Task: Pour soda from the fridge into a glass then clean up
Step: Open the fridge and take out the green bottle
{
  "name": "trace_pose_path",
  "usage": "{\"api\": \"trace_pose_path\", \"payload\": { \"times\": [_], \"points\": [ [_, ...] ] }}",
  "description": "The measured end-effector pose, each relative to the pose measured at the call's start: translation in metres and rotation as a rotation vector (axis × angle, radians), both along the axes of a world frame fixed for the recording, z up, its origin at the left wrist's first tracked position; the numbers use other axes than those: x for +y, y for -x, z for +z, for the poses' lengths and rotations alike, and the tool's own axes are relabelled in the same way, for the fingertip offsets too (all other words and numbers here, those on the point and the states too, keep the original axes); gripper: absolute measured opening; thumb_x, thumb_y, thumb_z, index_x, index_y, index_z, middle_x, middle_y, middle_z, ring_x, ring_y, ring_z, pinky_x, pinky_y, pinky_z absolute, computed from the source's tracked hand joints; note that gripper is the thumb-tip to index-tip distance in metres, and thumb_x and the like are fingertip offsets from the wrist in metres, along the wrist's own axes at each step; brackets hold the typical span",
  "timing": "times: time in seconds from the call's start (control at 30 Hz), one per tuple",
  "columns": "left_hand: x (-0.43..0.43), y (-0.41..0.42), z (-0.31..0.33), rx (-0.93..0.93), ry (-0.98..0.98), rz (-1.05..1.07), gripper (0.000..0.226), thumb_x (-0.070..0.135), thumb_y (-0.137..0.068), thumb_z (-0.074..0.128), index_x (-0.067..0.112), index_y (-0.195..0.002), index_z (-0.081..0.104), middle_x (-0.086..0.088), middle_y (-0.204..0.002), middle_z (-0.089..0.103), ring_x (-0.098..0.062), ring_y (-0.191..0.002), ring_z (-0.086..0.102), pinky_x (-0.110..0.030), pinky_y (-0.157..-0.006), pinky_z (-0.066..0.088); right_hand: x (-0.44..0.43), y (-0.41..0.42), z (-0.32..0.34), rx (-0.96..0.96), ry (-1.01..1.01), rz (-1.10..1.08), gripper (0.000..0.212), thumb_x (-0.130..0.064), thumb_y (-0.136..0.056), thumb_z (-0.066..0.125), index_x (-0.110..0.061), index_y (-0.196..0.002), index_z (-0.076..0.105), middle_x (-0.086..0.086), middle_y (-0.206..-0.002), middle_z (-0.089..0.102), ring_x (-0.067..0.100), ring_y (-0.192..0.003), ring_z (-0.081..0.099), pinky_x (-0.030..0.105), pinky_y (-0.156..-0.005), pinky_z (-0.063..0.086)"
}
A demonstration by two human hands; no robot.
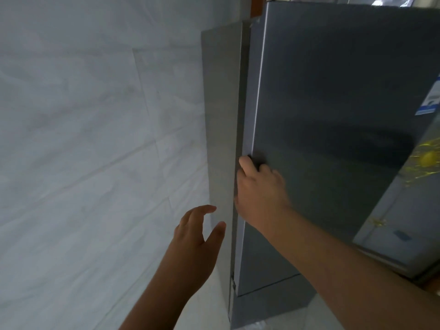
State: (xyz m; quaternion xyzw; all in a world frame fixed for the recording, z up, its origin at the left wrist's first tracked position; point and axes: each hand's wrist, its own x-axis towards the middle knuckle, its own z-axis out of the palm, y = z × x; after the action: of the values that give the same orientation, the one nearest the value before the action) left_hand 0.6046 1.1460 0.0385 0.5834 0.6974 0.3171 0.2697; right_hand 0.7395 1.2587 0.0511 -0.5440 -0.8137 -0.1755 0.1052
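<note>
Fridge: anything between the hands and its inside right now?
Yes. The grey fridge door covers the whole front, and no interior shows. The right hand grips the door's left edge. The left hand is open beside it, holding nothing.

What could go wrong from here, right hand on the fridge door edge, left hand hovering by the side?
1. The right hand grips the fridge door only by fingertips curled round its edge. No handle shows, so the grip may slip when pulling.
2. The left hand hangs open close to the gap between the door and the fridge side. Its fingers could get pinched if the door snaps back.
</note>
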Motion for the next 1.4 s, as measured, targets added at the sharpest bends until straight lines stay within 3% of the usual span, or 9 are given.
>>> {"api": "trace_pose_path", "payload": {
  "times": [0.17, 0.33, 0.53, 0.63, 0.7, 0.8, 0.97, 1.17, 1.4],
  "points": [
    [-0.001, -0.032, -0.008, -0.012, 0.009, -0.039, 0.048, 0.046, -0.099, 0.047, 0.04, -0.145, 0.035, 0.007, -0.155, 0.039, -0.015, -0.135, 0.047, -0.038, -0.112, 0.041, -0.045, -0.037, -0.008, 0.105, -0.034, 0.031, 0.043, -0.038, -0.081, 0.075, -0.018, -0.118, 0.066, 0.005, -0.132, 0.055, 0.022, -0.083, 0.063, 0.034, -0.079, 0.052],
    [-0.012, -0.093, -0.011, -0.061, -0.02, -0.124, 0.051, 0.032, -0.102, 0.047, 0.035, -0.151, 0.031, 0.006, -0.158, 0.035, -0.017, -0.141, 0.04, -0.039, -0.115, 0.035, -0.09, -0.085, -0.016, 0.13, -0.033, 0.074, 0.037, -0.034, -0.076, 0.08, -0.019, -0.109, 0.071, 0.003, -0.126, 0.06, 0.017, -0.072, 0.062, 0.031, -0.071, 0.052],
    [-0.043, -0.157, -0.022, -0.111, -0.062, -0.183, 0.054, 0.025, -0.102, 0.05, 0.035, -0.152, 0.031, 0.007, -0.154, 0.04, -0.017, -0.138, 0.044, -0.031, -0.106, 0.04, -0.161, -0.164, -0.026, 0.208, -0.049, 0.103, 0.042, -0.035, -0.083, 0.072, -0.017, -0.12, 0.067, 0.001, -0.128, 0.062, 0.016, -0.08, 0.062, 0.032, -0.074, 0.052],
    [-0.063, -0.191, -0.026, -0.112, -0.075, -0.208, 0.05, 0.029, -0.101, 0.052, 0.035, -0.148, 0.037, 0.007, -0.152, 0.044, -0.017, -0.138, 0.044, -0.044, -0.114, 0.039, -0.198, -0.208, -0.03, 0.246, -0.032, 0.069, 0.04, -0.035, -0.089, 0.056, -0.015, -0.122, 0.065, 0.002, -0.126, 0.063, 0.018, -0.083, 0.063, 0.035, -0.079, 0.054],
    [-0.077, -0.217, -0.026, -0.107, -0.087, -0.244, 0.042, 0.028, -0.101, 0.053, 0.038, -0.14, 0.042, 0.015, -0.143, 0.046, -0.011, -0.134, 0.044, -0.039, -0.112, 0.039, -0.22, -0.237, -0.032, 0.288, -0.015, 0.041, 0.04, -0.034, -0.092, 0.047, -0.015, -0.122, 0.065, 0.003, -0.127, 0.062, 0.019, -0.086, 0.063, 0.036, -0.084, 0.053],
    [-0.095, -0.257, -0.027, -0.081, -0.129, -0.322, 0.034, 0.024, -0.099, 0.056, 0.043, -0.125, 0.044, 0.021, -0.123, 0.043, -0.002, -0.121, 0.043, -0.03, -0.105, 0.038, -0.249, -0.281, -0.034, 0.343, -0.046, 0.001, 0.036, -0.03, -0.093, 0.051, -0.016, -0.123, 0.065, 0.002, -0.132, 0.058, 0.018, -0.093, 0.062, 0.038, -0.088, 0.051],
    [-0.115, -0.319, -0.032, -0.073, -0.184, -0.346, 0.037, 0.02, -0.096, 0.061, 0.034, -0.125, 0.043, 0.014, -0.127, 0.046, -0.002, -0.116, 0.044, -0.025, -0.095, 0.038, -0.288, -0.355, -0.041, 0.424, -0.11, -0.109, 0.038, -0.02, -0.09, 0.058, -0.015, -0.127, 0.064, 0.001, -0.131, 0.056, 0.018, -0.105, 0.059, 0.037, -0.093, 0.049],
    [-0.112, -0.376, -0.043, 0.243, -0.166, -0.438, 0.044, 0.031, -0.096, 0.059, 0.035, -0.138, 0.044, -0.002, -0.144, 0.051, -0.023, -0.134, 0.043, -0.048, -0.11, 0.037, -0.317, -0.421, -0.045, 0.649, -0.025, -0.29, 0.053, -0.016, -0.091, 0.058, -0.022, -0.144, 0.05, -0.005, -0.142, 0.047, 0.014, -0.127, 0.049, 0.038, -0.106, 0.046],
    [-0.098, -0.44, -0.05, 0.519, -0.249, -0.572, 0.052, 0.032, -0.098, 0.052, 0.034, -0.149, 0.04, 0.013, -0.156, 0.038, -0.016, -0.142, 0.035, -0.048, -0.111, 0.035, -0.329, -0.483, -0.041, 0.712, 0.143, -0.497, 0.067, -0.033, -0.1, 0.053, -0.037, -0.158, 0.02, -0.018, -0.166, 0.014, 0.009, -0.148, 0.022, 0.039, -0.12, 0.022]
  ]
}}
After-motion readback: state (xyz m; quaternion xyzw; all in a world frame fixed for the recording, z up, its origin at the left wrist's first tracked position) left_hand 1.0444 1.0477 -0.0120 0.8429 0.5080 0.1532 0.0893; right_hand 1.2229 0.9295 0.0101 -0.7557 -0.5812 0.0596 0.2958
